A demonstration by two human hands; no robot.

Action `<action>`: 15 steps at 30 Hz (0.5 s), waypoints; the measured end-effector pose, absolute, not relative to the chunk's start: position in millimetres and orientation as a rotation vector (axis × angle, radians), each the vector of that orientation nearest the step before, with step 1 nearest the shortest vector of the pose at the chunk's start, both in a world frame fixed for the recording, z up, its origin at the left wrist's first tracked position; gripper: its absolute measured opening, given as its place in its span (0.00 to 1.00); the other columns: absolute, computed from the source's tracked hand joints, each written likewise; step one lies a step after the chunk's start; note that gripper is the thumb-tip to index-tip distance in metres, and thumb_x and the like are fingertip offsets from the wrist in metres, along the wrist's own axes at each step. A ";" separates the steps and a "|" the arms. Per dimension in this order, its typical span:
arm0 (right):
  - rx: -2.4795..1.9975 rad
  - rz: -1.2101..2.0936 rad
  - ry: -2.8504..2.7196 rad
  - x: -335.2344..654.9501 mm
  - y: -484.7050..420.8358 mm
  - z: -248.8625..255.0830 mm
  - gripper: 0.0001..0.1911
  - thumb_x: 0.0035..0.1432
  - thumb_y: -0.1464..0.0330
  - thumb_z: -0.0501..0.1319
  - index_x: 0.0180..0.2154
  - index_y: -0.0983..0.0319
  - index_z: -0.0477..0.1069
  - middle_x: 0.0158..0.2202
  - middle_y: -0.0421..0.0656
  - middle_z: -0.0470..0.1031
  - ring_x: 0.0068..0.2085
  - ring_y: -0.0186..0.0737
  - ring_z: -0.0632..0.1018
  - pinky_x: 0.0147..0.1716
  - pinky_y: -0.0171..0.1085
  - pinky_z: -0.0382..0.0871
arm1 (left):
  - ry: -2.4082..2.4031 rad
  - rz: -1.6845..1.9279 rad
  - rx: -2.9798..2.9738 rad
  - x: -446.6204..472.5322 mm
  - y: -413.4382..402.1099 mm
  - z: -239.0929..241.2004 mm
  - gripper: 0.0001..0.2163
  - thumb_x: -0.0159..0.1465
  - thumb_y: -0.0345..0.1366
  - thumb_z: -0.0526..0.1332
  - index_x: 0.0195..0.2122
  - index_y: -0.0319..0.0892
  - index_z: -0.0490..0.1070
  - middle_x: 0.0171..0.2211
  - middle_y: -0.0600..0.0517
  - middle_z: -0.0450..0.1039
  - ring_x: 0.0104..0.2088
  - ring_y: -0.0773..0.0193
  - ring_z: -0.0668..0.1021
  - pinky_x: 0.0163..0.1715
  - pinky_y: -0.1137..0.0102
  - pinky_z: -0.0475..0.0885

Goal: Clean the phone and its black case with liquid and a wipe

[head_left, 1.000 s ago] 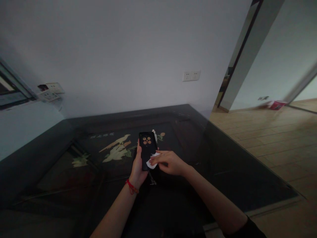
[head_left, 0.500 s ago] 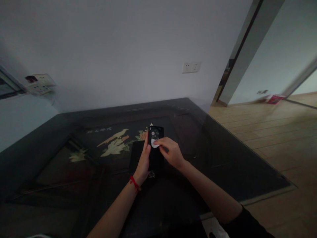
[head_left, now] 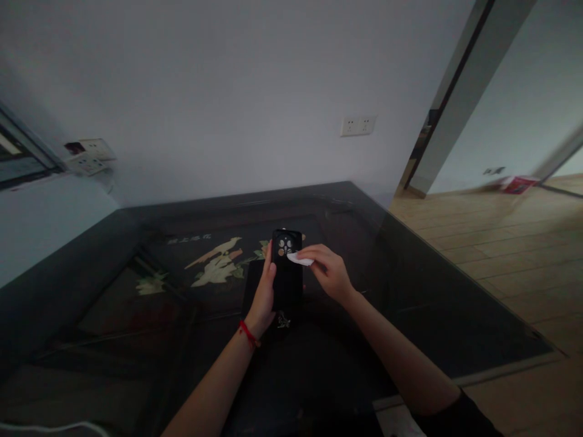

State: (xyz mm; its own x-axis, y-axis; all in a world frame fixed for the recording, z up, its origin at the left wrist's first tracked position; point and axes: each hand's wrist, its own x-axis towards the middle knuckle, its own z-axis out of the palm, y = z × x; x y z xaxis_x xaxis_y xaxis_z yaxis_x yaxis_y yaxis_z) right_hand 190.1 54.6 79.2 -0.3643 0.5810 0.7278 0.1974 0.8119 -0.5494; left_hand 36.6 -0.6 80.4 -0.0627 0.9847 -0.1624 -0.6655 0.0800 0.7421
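A black smartphone [head_left: 288, 282] stands tilted in front of me, its back and round camera lenses turned toward me. My left hand [head_left: 265, 288] is closed around its left side, the thumb along the edge. Between the fingertips of my right hand [head_left: 330, 270] is a small white wipe [head_left: 300, 260], pinched at one end. Its free tip lies at the lower part of the camera lenses. Behind the phone a flat black thing [head_left: 252, 285] lies on the table; what it is I cannot make out.
The dark glossy table [head_left: 355, 218] bears a bird and flower picture [head_left: 218, 267]. It meets a white wall with a double socket [head_left: 357, 125]. A power strip [head_left: 86, 162] hangs at the left. Tiled floor [head_left: 455, 243] lies to the right.
My right hand has drawn the wipe a little to the right, so more of the camera lenses shows. My left hand still holds the phone. The whole view has shifted slightly.
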 end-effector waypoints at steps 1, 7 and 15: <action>-0.570 0.367 -1.970 189.1 54.3 76.1 0.16 0.59 0.76 0.51 0.43 0.58 0.74 0.44 0.45 0.76 0.48 0.39 0.75 0.49 0.44 0.69 | 0.777 1.484 0.558 36.5 0.2 78.3 0.26 0.62 0.39 0.59 0.61 0.60 0.55 0.62 0.57 0.57 0.57 0.59 0.67 0.54 0.64 0.66; -0.435 0.036 -2.283 176.9 53.4 56.9 0.18 0.60 0.77 0.48 0.45 0.60 0.73 0.50 0.46 0.74 0.54 0.39 0.72 0.58 0.48 0.61 | 0.756 1.618 0.568 30.4 7.2 71.0 0.26 0.64 0.40 0.56 0.63 0.56 0.50 0.57 0.51 0.66 0.51 0.62 0.74 0.51 0.67 0.68; -0.356 0.031 -2.380 162.7 37.6 47.7 0.16 0.56 0.76 0.53 0.44 0.61 0.72 0.42 0.47 0.79 0.42 0.39 0.79 0.55 0.43 0.65 | 0.795 1.828 0.567 21.1 9.0 83.5 0.28 0.64 0.39 0.56 0.63 0.60 0.48 0.56 0.55 0.67 0.44 0.64 0.78 0.45 0.69 0.73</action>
